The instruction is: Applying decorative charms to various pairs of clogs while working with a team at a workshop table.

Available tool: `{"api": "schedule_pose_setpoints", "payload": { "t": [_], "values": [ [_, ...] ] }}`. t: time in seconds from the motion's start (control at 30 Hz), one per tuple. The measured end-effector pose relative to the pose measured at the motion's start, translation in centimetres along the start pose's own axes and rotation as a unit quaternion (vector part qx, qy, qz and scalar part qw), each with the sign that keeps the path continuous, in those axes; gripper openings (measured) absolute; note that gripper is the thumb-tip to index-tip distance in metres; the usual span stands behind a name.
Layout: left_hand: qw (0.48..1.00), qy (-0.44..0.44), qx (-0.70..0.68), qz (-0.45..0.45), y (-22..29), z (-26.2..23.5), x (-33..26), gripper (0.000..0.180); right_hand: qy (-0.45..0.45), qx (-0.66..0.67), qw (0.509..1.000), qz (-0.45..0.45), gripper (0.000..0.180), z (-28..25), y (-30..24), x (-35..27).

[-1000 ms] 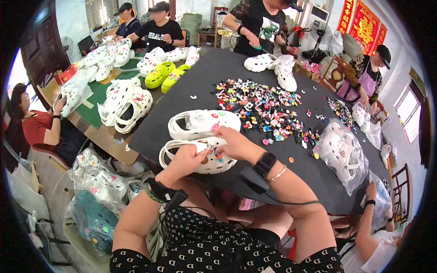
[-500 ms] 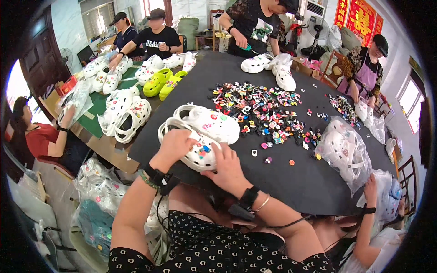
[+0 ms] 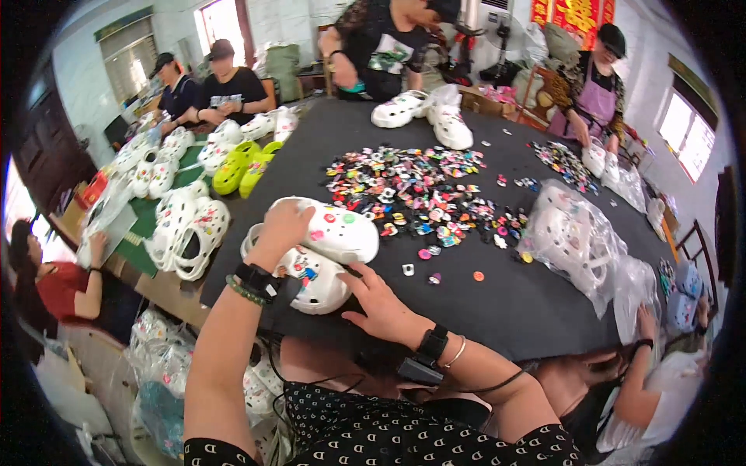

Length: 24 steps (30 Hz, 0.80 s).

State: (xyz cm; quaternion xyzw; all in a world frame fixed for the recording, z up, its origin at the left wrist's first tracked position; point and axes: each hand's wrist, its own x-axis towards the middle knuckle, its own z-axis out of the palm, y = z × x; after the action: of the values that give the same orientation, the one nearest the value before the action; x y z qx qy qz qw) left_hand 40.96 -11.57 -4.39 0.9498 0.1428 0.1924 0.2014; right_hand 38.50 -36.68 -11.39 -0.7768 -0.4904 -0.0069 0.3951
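Observation:
Two white clogs with colourful charms lie side by side at the near edge of the black table. My left hand (image 3: 283, 233) reaches over the pair, its fingers closed over the heel opening of the far clog (image 3: 339, 232); its fingertips are partly hidden. The near clog (image 3: 317, 287) has its toe toward my right hand (image 3: 382, 304). That hand holds nothing; its thumb and fingers are apart, with fingertips beside the toes of the clogs. Beyond the pair spreads a heap of small colourful shoe charms (image 3: 420, 190), a few of them loose nearby.
At the right lies a bagged pair of white clogs (image 3: 571, 237). More white clogs (image 3: 186, 233) and lime-green clogs (image 3: 241, 167) sit on the left table. Bagged clogs (image 3: 163, 365) are stacked low at my left. Several people work around the tables.
My left hand has shifted from the near clog to the far one. My right hand has drawn back from the near clog's charms toward its toe. The view has swung slightly right.

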Motion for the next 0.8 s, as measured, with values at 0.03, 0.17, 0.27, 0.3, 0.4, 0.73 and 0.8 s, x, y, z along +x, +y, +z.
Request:
{"api": "schedule_pose_setpoints", "payload": {
  "t": [0.03, 0.17, 0.27, 0.3, 0.4, 0.73, 0.8],
  "values": [
    [1.000, 0.001, 0.015, 0.005, -0.3, 0.9, 0.6, 0.051, -0.014, 0.001, 1.000, -0.002, 0.065, -0.7, 0.6, -0.5],
    [0.993, -0.062, 0.102, 0.016, -0.5, 2.5, 1.6, 0.070, -0.020, -0.015, 1.000, 0.004, 0.035, -4.0, 4.0, -2.8],
    [0.989, -0.117, 0.082, -0.039, 1.0, 1.8, 1.5, 0.075, -0.018, -0.040, 0.999, 0.025, 0.021, -7.3, 6.3, -4.6],
    [0.986, -0.149, 0.055, -0.048, 0.5, 1.8, 1.8, 0.074, -0.026, -0.049, 0.997, 0.055, 0.019, -8.7, 6.8, -4.9],
    [0.982, -0.177, 0.047, -0.045, -0.3, 1.2, 1.9, 0.073, -0.017, -0.100, 0.989, 0.105, 0.015, -12.3, 8.7, -4.5],
    [0.998, 0.009, 0.057, 0.040, 0.7, 2.9, -1.0, 0.058, 0.070, -0.211, 0.938, 0.268, 0.020, -18.5, 18.6, -2.9],
    [0.998, 0.000, 0.046, 0.045, 0.5, 3.1, -0.7, 0.058, 0.069, -0.190, 0.941, 0.272, 0.024, -18.4, 18.9, -1.6]
  ]
}}
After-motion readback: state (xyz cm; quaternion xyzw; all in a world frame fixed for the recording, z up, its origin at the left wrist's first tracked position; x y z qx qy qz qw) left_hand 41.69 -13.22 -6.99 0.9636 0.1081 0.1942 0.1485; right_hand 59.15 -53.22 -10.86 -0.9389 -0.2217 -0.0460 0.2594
